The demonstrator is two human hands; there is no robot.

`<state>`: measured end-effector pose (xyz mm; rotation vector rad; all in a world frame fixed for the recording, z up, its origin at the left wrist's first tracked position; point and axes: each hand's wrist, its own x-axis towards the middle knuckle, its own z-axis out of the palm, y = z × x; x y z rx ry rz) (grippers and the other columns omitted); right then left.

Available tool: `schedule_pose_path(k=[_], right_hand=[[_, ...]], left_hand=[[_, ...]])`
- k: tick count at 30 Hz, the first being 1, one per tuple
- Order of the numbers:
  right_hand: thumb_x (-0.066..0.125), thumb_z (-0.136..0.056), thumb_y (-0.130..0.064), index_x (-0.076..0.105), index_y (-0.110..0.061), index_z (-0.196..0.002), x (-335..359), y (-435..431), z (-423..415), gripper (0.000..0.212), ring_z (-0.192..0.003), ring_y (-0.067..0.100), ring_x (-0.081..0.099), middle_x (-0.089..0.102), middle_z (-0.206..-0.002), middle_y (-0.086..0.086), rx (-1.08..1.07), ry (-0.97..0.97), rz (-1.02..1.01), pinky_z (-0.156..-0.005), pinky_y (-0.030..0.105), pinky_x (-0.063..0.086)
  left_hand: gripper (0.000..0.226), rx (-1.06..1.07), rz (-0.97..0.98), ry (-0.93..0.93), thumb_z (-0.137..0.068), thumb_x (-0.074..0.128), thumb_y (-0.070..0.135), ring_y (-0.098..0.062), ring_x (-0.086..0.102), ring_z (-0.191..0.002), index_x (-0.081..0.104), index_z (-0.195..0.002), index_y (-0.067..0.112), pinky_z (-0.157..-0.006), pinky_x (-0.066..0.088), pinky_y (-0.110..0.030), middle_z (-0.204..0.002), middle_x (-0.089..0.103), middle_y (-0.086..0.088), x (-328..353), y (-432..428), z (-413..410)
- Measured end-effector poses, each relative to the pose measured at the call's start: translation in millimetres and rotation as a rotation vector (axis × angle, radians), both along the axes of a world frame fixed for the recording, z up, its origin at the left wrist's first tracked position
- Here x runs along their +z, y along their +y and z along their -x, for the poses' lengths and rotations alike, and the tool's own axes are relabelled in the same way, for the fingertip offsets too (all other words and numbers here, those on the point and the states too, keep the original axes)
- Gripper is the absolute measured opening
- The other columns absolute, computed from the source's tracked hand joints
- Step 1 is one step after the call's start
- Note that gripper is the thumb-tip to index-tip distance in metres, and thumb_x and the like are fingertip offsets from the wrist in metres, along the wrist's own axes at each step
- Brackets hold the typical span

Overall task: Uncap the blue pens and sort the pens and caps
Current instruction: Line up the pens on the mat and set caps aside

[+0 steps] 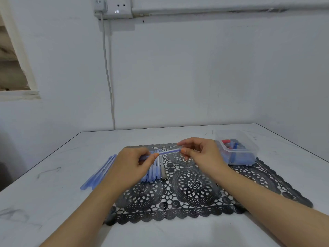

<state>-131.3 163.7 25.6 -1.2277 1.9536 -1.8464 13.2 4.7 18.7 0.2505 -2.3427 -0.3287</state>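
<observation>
Here, over the black lace placemat (194, 186), the left hand (131, 164) and right hand (201, 154) pinch one blue pen (169, 152) at its two ends. Below lie more blue pens (153, 171). Far right, a clear plastic container (238, 148) holds blue and red caps.

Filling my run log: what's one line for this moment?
left hand: holds pen | right hand: pinches pen's other end | loose pens: table, left | tub: right

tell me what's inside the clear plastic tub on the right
Inside the clear plastic tub, small blue pieces and a red piece show; the frosted walls blur anything deeper.
</observation>
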Motion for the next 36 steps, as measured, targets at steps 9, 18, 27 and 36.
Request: schedule_pose_path(k=[9, 18, 27, 36], right_hand=[[0.06, -0.086, 0.001, 0.07, -0.023, -0.086, -2, 0, -3, 0.026, -0.07, 0.009, 0.065, 0.071, -0.073, -0.001, 0.047, 0.1, 0.108, -0.067, 0.016, 0.051], [0.053, -0.093, -0.012, 0.064, -0.02, -0.096, -9, -7, 4, 0.014, -0.063, 0.017, 0.061, 0.068, -0.07, 0.01, 0.075, 0.048, 0.095, -0.063, 0.028, 0.05], [0.049, -0.095, -0.021, 0.06, -0.021, -0.076, -11, -4, 5, 0.022, -0.059, 0.005, 0.057, 0.064, -0.064, -0.001, -0.013, 0.251, -0.029, -0.062, 0.029, 0.049], [0.043, -0.097, -0.02, 0.058, -0.008, -0.079, -11, -2, 3, 0.026, -0.056, 0.007, 0.053, 0.06, -0.062, 0.0, 0.034, 0.201, 0.005, -0.055, 0.022, 0.044]], left_hand=[[0.048, -0.029, -0.211, -0.096, -0.091, 0.049, 0.041, -0.007, 0.027, -0.042, 0.034, -0.051, 0.017, -0.046, 0.025, -0.018, -0.043, 0.025, 0.008, 1, 0, 1], [0.049, 0.001, -0.134, -0.085, -0.091, 0.047, 0.044, -0.009, 0.031, -0.043, 0.035, -0.053, 0.016, -0.047, 0.025, -0.02, -0.045, 0.028, 0.006, 4, 2, -1], [0.048, -0.019, -0.13, -0.064, -0.091, 0.047, 0.044, -0.009, 0.035, -0.044, 0.035, -0.051, 0.018, -0.049, 0.03, -0.018, -0.044, 0.029, 0.006, 3, 6, 0], [0.049, -0.027, -0.13, -0.05, -0.087, 0.044, 0.049, -0.01, 0.034, -0.045, 0.036, -0.052, 0.016, -0.049, 0.028, -0.019, -0.045, 0.029, 0.006, 3, 6, 0]])
